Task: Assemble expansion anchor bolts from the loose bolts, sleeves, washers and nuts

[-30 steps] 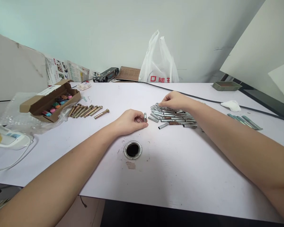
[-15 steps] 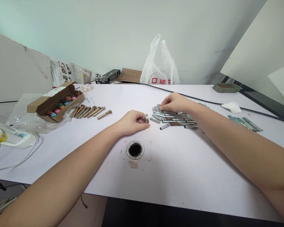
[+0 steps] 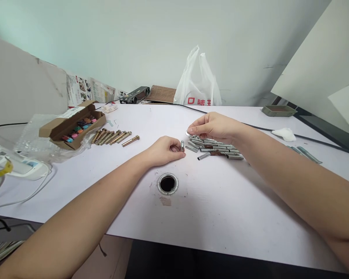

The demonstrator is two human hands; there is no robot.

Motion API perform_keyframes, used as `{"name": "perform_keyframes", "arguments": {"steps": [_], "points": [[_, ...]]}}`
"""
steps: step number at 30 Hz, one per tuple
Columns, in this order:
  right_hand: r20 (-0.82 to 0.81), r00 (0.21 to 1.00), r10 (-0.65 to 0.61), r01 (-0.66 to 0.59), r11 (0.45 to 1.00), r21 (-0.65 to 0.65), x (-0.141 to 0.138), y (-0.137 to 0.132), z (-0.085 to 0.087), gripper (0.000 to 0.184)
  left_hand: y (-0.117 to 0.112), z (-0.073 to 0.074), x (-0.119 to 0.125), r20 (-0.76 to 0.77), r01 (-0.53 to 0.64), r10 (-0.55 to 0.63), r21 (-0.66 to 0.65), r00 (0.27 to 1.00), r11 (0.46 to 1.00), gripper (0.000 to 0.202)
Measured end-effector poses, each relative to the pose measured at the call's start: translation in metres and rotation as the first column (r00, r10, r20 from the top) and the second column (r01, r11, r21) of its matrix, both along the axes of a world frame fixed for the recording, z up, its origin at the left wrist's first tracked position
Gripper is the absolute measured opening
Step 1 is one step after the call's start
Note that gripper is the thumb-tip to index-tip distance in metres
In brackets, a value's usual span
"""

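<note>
My left hand (image 3: 166,151) rests on the table, its fingers closed round a small silver metal sleeve (image 3: 182,145) that stands upright. The sleeve's lower part is partly covered by my fingers. Just to the right and a little higher, my right hand (image 3: 211,127) pinches a round silver washer (image 3: 187,133) between thumb and fingertips. Beneath that hand lie more washers (image 3: 196,137), partly hidden by it. Many metal tubes (image 3: 218,149) lie in rows below my right hand and forearm.
Several brass-coloured bolts (image 3: 113,136) lie left of my left hand, beside an open cardboard box (image 3: 56,135) of colourful pieces. A round hole (image 3: 168,184) pierces the table nearby. At the back are a white plastic bag (image 3: 196,85), a black cable (image 3: 256,127) and a green tray (image 3: 279,111).
My right hand has lifted slightly from the washer pile and moved left, with a washer now showing in its fingertips. My left hand still holds the sleeve in place.
</note>
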State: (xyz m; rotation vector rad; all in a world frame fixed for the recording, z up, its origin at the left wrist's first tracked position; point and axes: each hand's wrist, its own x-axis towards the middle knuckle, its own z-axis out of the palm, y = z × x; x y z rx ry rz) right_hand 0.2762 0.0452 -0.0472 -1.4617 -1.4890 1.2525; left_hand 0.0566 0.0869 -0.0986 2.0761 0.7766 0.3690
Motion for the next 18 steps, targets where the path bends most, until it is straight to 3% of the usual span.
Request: {"name": "perform_keyframes", "arguments": {"steps": [5,11,18], "points": [[-0.143,0.987,0.072,-0.087,0.991,-0.104,-0.008,-0.001,-0.003,0.024,0.000,0.001,0.001,0.001,0.011,-0.011,0.003,1.000,1.000,0.024],[-0.133,0.985,0.110,-0.131,0.979,-0.154,-0.014,-0.003,-0.006,0.024,0.000,0.000,0.002,-0.003,0.010,-0.010,0.049,1.000,0.999,0.026],[-0.105,0.992,0.071,-0.091,0.977,-0.193,-0.020,-0.008,-0.003,0.017,-0.001,0.000,0.002,0.004,0.009,-0.009,0.049,1.000,0.999,0.025]]}}
